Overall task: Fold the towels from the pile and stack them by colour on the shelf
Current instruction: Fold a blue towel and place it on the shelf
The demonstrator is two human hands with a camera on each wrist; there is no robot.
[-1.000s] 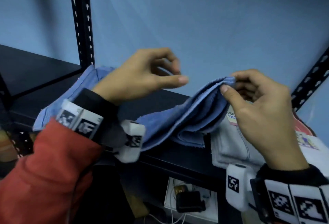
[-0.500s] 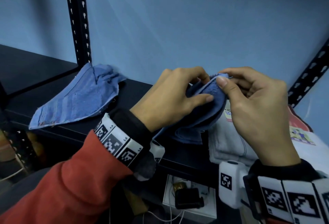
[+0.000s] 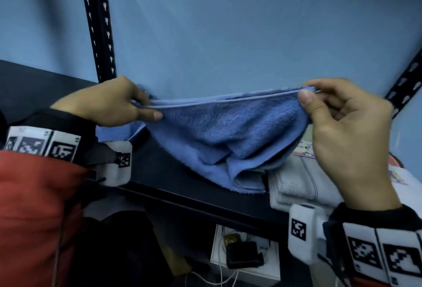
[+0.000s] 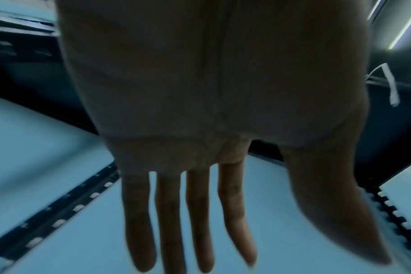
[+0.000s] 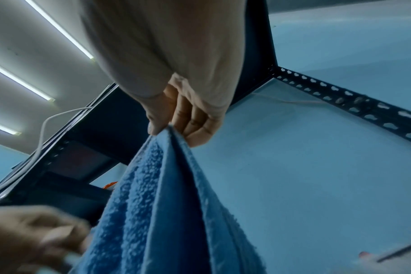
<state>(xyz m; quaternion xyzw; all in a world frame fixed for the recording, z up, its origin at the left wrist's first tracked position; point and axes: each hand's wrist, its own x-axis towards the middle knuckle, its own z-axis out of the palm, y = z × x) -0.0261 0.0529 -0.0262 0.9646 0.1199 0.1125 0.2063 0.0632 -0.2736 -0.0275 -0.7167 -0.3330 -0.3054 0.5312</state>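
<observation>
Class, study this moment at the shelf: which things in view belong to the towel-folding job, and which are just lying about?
Part of the job:
- blue towel, pinched at its top corners by the left hand and right hand
- second blue towel
- folded white towel
- black shelf

Just lying about:
- white box under the shelf, holding a black device
- printed cards

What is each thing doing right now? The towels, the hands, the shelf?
blue towel: held up by its top edge, doubled over, sagging onto the shelf.
left hand: pinches the towel's left end.
right hand: pinches the towel's right end.
white towel: folded, lying on the shelf, partly under the blue towel.
second blue towel: lying on the shelf behind the left hand, mostly hidden.
shelf: holds the towels.
</observation>
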